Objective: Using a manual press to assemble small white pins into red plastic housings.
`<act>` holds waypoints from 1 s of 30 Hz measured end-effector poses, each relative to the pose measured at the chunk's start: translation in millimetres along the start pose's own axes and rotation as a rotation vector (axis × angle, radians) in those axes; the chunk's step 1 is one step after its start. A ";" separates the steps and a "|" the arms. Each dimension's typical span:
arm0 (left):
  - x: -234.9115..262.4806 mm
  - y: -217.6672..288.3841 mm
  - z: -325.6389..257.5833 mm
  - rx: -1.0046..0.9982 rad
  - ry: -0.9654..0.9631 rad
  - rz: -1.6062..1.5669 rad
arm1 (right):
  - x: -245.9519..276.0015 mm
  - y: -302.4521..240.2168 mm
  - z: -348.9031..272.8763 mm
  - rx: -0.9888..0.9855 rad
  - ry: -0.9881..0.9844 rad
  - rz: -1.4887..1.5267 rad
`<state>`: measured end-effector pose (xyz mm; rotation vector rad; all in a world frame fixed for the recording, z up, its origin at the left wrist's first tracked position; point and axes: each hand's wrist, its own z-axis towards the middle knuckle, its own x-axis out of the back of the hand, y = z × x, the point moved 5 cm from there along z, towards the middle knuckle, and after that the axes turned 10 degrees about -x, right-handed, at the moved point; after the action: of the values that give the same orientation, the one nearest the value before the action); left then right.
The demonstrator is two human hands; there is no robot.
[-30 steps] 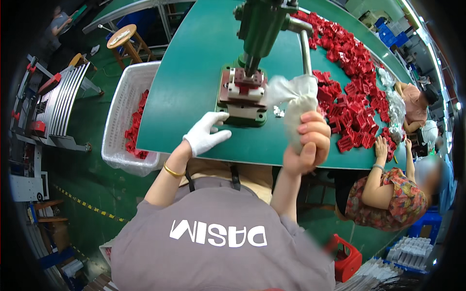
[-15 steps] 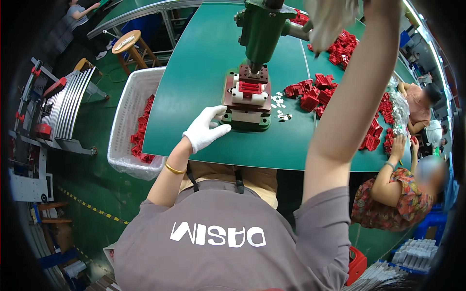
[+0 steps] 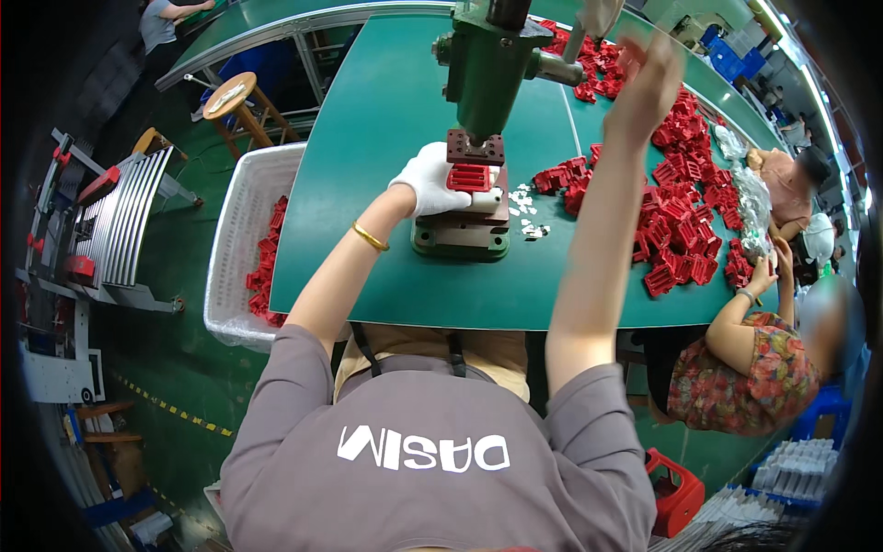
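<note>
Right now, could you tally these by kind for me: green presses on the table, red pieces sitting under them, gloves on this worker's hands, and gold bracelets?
Green press: 1
Red piece under it: 1
White glove, on the left hand: 1
Gold bracelet: 1
Total: 4
The heaped red pieces are too jumbled to count.

Bare right hand (image 3: pixel 648 87) is motion-blurred, finger pose unreadable. Pale cloth-wrapped lever handle (image 3: pixel 601 17) is cut by the top edge; so is the top of the green metal press (image 3: pixel 492 78). White-gloved left hand (image 3: pixel 428 179): some fingertips hidden at the red ribbed plastic part (image 3: pixel 471 178), contact unclear. Right forearm (image 3: pixel 593 248) covers some of the green bench (image 3: pixel 368 120). Small white bits (image 3: pixel 524 207) beside the press: too small to identify.
</note>
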<state>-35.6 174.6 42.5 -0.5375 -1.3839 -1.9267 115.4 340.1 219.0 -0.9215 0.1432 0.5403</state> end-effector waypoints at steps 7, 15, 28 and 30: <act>2.3 -3.1 6.4 0.201 -0.021 -0.409 | 77.5 122.8 -208.4 -0.698 -0.079 -0.151; -4.1 -9.5 -2.1 0.167 0.240 -0.584 | 56.6 109.8 -259.9 -0.778 -0.265 -0.113; -17.0 43.1 -111.6 0.234 0.404 -0.858 | 22.9 62.3 -278.0 -0.714 -0.325 -0.019; -13.0 42.8 -113.6 0.148 0.462 -1.014 | 13.9 53.6 -276.7 -0.731 -0.366 0.063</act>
<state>11.9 64.0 22.3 0.8082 -1.5886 -2.4198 130.6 153.3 8.2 -1.5076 -0.3838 0.8333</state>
